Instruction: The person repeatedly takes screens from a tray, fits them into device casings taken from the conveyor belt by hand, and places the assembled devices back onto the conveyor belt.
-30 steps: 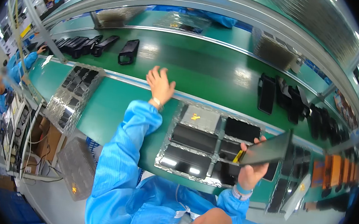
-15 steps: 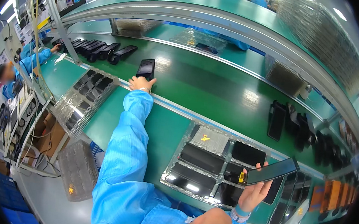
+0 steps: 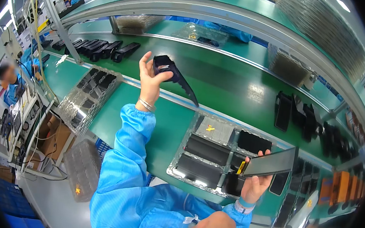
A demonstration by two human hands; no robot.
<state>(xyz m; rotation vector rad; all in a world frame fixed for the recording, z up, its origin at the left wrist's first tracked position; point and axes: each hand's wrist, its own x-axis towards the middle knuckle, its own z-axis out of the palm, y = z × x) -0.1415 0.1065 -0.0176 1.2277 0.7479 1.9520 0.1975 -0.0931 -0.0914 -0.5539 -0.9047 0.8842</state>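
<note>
My left hand grips a black plastic device housing by its thicker end, raised above the green belt and tilted down to the right. In my right hand is a flat display panel, held by its edges with fingers behind it. A yellow tab shows at the panel's left end. Below and to the left of that hand lies a clear plastic tray with several dark panels in its compartments. One compartment holds a pale piece with a yellow mark.
Black housings stand in a row on the belt at far left, with more at right. Another filled tray sits left. Orange parts are at right. A metal-framed shelf spans above. A co-worker sits far left.
My left hand has lifted the housing off the belt and turned it, tilting it toward the right. My right hand still holds the display panel, now slightly lower and tipped differently.
</note>
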